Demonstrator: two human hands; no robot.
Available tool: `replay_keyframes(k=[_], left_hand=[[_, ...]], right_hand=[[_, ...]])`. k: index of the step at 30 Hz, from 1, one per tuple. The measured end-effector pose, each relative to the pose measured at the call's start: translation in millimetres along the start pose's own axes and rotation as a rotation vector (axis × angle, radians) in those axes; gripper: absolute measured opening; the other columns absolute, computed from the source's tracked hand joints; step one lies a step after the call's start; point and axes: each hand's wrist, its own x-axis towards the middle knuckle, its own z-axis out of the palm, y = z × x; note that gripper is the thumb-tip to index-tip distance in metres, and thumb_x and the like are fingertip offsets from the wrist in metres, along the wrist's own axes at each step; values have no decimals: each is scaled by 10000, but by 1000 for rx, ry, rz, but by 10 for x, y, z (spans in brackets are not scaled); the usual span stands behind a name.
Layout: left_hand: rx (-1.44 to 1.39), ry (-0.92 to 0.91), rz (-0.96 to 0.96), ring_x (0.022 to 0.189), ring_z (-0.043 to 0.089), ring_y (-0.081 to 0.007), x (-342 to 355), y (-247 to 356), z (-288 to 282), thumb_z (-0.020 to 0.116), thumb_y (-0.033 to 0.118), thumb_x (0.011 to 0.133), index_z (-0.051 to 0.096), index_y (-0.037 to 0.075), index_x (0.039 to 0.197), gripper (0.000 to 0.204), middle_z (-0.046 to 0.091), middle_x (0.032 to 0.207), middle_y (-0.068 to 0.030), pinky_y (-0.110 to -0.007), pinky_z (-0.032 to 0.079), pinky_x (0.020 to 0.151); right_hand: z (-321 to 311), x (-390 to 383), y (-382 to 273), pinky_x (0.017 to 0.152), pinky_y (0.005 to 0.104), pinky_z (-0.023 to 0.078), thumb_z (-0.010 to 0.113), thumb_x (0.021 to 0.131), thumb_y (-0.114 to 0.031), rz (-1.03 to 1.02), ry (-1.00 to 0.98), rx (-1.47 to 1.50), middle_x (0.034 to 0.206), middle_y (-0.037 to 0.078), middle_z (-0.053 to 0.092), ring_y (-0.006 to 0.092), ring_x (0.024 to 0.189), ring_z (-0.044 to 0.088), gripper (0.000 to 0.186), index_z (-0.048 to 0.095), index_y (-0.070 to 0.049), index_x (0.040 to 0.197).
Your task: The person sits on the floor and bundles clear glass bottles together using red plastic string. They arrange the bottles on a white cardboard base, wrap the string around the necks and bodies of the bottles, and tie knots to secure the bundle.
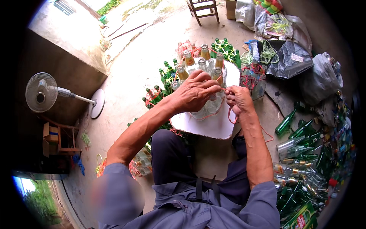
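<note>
Clear glass bottles [205,52] with gold labels stand upright in a tight group on a white board [219,130] in front of my knees. Red plastic twine [230,116] runs around their necks, and a loose end hangs below my right wrist. My left hand [198,91] is closed over the near side of the group, pinching the twine at its fingertips. Just to its right, my right hand [238,100] is closed on the same twine, thumb and forefinger together. A short length spans the two hands. My left hand hides several bottles partly.
Tied bundles of green bottles [167,72] stand left of and behind the board. A bundle of clear bottles [256,78] stands at right. Many loose bottles [295,147] lie at lower right. A pedestal fan [41,93] stands left; a wooden stool [204,8] is at the back.
</note>
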Motion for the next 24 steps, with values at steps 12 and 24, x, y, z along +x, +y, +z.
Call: replay_keyframes(k=[12,24], left_hand=[[49,58,-136,976,574,-237,0,78,50,796,244,804,635,167,1049,303,639,972,-1,-470,351,1021],[-49,199,-124,915,564,-243,-33,57,106,748,142,749,652,157,1029,296,644,923,-2,-403,400,924]], right_hand=[[-150,-19,-61,405,183,264,627,942,-46,-65,-47,-60,751,34,606,22,487,395,97,622,-8,852],[33,-234,-270,570,208,397,697,905,-12,-497,-86,-474,783,-10,616,42,644,511,130,647,-12,784]])
